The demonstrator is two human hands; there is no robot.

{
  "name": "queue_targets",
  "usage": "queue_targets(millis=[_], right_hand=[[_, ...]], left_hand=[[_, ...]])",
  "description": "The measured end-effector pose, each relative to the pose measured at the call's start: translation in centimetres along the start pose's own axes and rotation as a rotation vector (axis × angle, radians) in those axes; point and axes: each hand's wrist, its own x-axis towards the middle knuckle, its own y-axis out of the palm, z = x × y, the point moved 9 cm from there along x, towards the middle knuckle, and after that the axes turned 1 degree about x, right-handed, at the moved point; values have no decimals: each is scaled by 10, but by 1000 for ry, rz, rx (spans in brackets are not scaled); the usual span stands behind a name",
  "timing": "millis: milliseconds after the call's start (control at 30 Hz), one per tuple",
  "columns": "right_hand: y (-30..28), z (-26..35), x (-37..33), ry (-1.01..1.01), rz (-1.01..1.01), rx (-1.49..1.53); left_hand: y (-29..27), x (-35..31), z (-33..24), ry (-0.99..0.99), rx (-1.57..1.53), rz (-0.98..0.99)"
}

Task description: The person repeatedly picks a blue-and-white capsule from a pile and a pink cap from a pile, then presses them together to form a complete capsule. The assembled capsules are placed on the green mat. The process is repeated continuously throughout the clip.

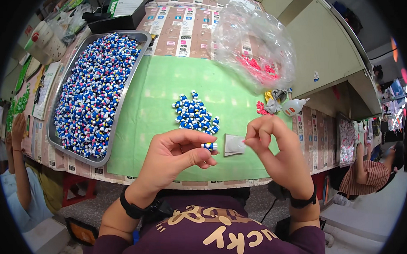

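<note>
The left hand (173,153) holds the figure (209,146), fingertips closed, over the worktop (173,38) toward its near edge, and the right hand (277,145) pinches a pink bit (243,141); the figure is judged light, stiff and slightly slippery, best held by its sides, ends free.

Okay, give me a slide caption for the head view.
Left hand holding a small blue-and-white piece, right hand pinching a tiny pink bit, over a green mat.

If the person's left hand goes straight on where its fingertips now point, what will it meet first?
Probably the small white square block with a rounded translucent top; depth is unclear, so the left hand might pass above it.
</note>
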Motion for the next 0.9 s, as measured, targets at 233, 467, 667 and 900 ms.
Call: queue_targets(millis=[233,467,667,900], right_hand=[[18,25,-1,0,-79,302],[15,30,-3,-51,-143,148],[13,31,-11,-81,-162,111],[5,7,-21,32,-202,449]], left_hand=[[5,-4,-10,175,9,-42],[13,-8,-23,321,190,-59],[33,-17,-47,611,592,-53],[55,-24,-55,621,629,64]])
